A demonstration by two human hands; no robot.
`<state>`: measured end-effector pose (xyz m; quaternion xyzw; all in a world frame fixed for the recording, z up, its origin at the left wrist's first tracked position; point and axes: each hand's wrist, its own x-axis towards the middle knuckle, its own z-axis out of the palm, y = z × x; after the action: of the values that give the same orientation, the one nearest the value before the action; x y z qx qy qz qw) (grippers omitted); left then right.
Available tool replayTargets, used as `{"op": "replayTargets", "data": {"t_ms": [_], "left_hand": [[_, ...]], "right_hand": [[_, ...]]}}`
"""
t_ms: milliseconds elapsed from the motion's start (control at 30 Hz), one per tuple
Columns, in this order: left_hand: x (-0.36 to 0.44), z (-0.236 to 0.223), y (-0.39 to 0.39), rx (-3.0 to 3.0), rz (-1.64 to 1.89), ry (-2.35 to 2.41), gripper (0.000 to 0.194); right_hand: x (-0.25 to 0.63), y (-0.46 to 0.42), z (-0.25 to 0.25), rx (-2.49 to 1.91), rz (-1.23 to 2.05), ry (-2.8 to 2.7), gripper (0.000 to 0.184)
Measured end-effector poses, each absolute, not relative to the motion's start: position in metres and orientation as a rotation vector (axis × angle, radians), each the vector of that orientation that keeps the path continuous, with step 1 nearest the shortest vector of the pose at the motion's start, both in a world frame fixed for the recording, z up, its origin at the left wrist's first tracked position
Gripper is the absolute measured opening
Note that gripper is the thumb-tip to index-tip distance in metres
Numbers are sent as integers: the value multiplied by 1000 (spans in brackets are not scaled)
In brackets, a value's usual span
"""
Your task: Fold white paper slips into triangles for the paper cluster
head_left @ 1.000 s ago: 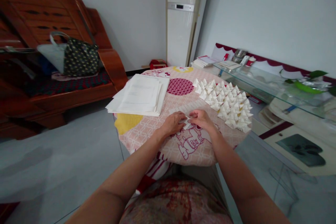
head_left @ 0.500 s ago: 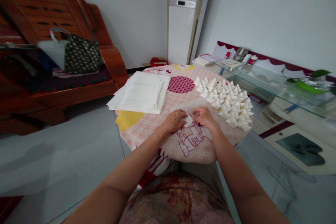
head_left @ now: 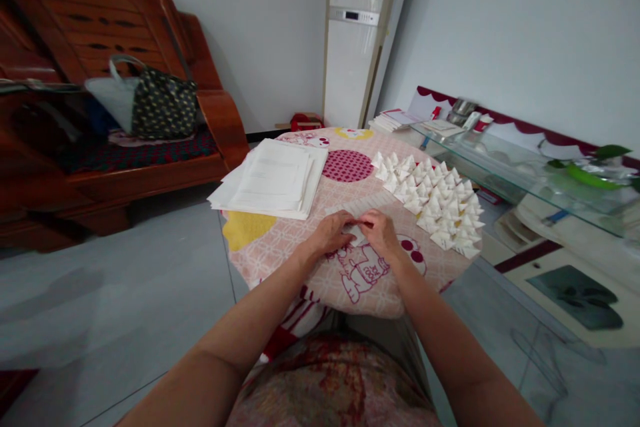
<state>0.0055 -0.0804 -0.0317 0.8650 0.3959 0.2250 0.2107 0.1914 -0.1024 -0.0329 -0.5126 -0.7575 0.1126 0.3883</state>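
Small white paper [head_left: 357, 235] pinched two-handed

The left hand [head_left: 334, 231] and right hand [head_left: 380, 231] pinch it between them from opposite sides, likely to steady both edges. Right of the grip, pointed paper pieces [head_left: 434, 205] stand in rows, probably leaving working room; beyond and left lies a sheet stack [head_left: 275, 177].

Surface [head_left: 285, 248] pale pink, white lattice; yellow patch [head_left: 247, 228] at left edge; dotted magenta circle [head_left: 347, 165] toward far edge; maroon line-drawn figure [head_left: 364, 273] at near edge; folded papers [head_left: 436, 201] along right edge cream-white; paper stack [head_left: 275, 177] white, faint grey print; small paper piece [head_left: 357, 235] white; bag [head_left: 164, 105] black, pale-speckled
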Motion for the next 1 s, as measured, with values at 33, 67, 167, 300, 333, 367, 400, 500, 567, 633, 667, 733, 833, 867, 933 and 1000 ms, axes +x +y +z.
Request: {"op": "replayTargets", "data": {"t_ms": [33,67,167,300,333,367,400,500,567,633,667,733,833,867,933,1000], "left_hand": [[5,-33,-80,2392,633,1120,36],[6,-34,-80,2371,648,1142,37],[6,-37,-79,2270,723,1177,52],[5,-37,-79,2208,762,1142,61],[4,-36,-80,2208,766,1129,60],[1,-35,-81,2218,775,1112,58],[-2,-34,-83,2235,785,1091,55],[-13,-32,-91,2332,811,1020,43],[-20,-31,-96,2382,810,1018,38],[-25,-29,-102,2463,766,1015,30],[-27,-29,-106,2515,731,1006,25],[-29,-28,-112,2609,673,1005,21],[-31,-29,-119,2665,643,1064,26],[-32,-30,-121,2665,645,1089,26],[-32,-32,-124,2655,656,1127,26],[-32,-34,-125,2641,675,1146,26]], "right_hand": [[191,-102,-34,-1304,295,-1984,19],[191,-102,-36,-1305,300,-2032,20],[191,-102,-41,-1312,282,-2128,23],[191,-103,-45,-1374,183,-2209,26],[191,-104,-45,-1390,166,-2229,26],[191,-104,-46,-1399,158,-2247,27],[190,-105,-46,-1404,158,-2263,27],[190,-105,-45,-1399,162,-2283,29],[191,-104,-45,-1388,154,-2285,30],[190,-104,-45,-1381,143,-2285,28],[190,-104,-45,-1379,139,-2286,28],[190,-105,-45,-1370,137,-2286,27],[190,-106,-45,-1346,146,-2275,27],[190,-106,-45,-1339,151,-2269,27],[191,-106,-45,-1331,162,-2262,27],[192,-106,-45,-1324,172,-2258,28]]}}
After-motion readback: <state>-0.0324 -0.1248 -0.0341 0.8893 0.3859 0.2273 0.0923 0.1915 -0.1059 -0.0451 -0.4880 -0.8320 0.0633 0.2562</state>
